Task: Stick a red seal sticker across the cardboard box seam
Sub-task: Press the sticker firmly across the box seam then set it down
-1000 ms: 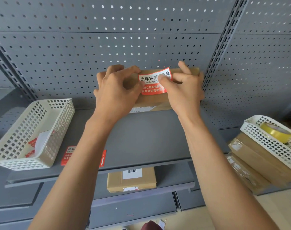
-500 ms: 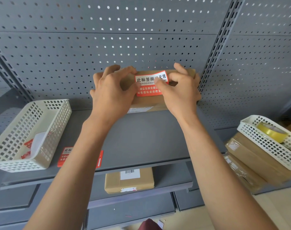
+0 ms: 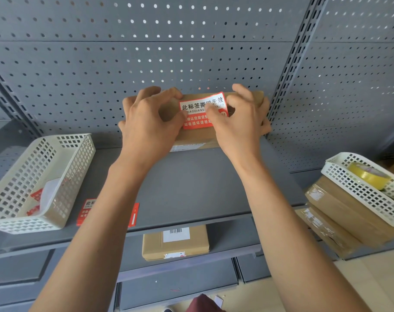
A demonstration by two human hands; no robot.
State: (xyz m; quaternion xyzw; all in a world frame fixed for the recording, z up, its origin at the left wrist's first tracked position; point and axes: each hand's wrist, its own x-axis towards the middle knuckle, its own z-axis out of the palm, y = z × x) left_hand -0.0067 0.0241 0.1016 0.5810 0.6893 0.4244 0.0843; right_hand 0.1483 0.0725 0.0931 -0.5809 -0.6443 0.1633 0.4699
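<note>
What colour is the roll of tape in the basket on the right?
Yellow. The tape roll shows in the head view, lying in the white basket.

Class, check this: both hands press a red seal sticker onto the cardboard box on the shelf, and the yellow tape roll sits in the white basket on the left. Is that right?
Not quite. The head view shows the yellow tape roll in the white basket on the right. The left basket holds sticker sheets. The rest stands: left hand and right hand press the red seal sticker onto the cardboard box.

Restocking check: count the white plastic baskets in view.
2. One white basket sits at the left end of the grey shelf; the other basket rests on stacked cardboard boxes at far right. More may sit outside the frame.
</note>
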